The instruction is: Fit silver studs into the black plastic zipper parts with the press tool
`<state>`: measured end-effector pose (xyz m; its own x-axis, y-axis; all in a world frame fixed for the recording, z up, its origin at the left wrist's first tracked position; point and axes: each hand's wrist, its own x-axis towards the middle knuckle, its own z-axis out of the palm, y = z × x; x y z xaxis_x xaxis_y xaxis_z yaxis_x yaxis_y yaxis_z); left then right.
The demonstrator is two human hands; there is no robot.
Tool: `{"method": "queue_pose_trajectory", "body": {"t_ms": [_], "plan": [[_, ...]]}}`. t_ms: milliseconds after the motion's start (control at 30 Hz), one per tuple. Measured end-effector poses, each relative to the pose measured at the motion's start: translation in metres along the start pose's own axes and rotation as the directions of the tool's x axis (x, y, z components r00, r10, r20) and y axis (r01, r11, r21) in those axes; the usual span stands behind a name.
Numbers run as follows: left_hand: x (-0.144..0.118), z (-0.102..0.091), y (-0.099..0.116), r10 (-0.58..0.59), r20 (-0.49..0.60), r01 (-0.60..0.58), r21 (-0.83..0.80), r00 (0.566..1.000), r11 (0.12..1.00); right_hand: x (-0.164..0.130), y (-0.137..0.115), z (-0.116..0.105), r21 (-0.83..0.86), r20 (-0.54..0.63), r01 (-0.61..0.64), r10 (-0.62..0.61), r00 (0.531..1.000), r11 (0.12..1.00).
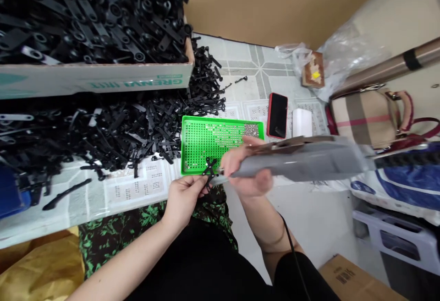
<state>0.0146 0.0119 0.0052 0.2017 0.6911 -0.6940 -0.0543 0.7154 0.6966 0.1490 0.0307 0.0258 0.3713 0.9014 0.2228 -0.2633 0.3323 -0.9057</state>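
Black plastic part [209,169] between left fingers [201,183]

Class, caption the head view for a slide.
Left hand holds small black plastic part against grey power tool in right hand, beside green perforated tray.

The grey tool [302,159] in the right hand [247,172] is smeared by motion, so its shape is unclear, and its far end merges with the clutter at the right. It hides part of the green tray [206,143]. The small black part [209,169] at the left hand's [184,195] fingertips is too small to make out, perhaps two crossed pieces. The box [96,79] runs off the left edge.
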Motion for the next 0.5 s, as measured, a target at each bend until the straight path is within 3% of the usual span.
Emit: {"method": "queue_pose_trajectory", "body": {"t_ms": [100, 233, 367, 500], "plan": [[-0.002, 0.0, 0.002, -0.043, 0.016, 0.044, -0.046, 0.999, 0.998, 0.014, -0.002, -0.023, -0.075, -0.084, 0.172, -0.179, 0.98, 0.982], [-0.004, 0.0, 0.002, -0.067, -0.006, 0.066, -0.092, 0.998, 0.994, 0.013, 0.002, -0.043, -0.13, -0.119, 0.1, -0.115, 0.986, 0.986], [-0.005, 0.0, 0.002, -0.055, -0.013, 0.054, -0.09, 0.998, 0.995, 0.007, 0.005, -0.045, -0.093, -0.078, 0.07, -0.077, 0.994, 0.993], [-0.004, 0.002, 0.002, -0.059, -0.016, 0.057, -0.094, 0.998, 0.994, 0.006, 0.007, -0.047, -0.106, -0.116, 0.036, -0.048, 0.992, 0.994]]}}
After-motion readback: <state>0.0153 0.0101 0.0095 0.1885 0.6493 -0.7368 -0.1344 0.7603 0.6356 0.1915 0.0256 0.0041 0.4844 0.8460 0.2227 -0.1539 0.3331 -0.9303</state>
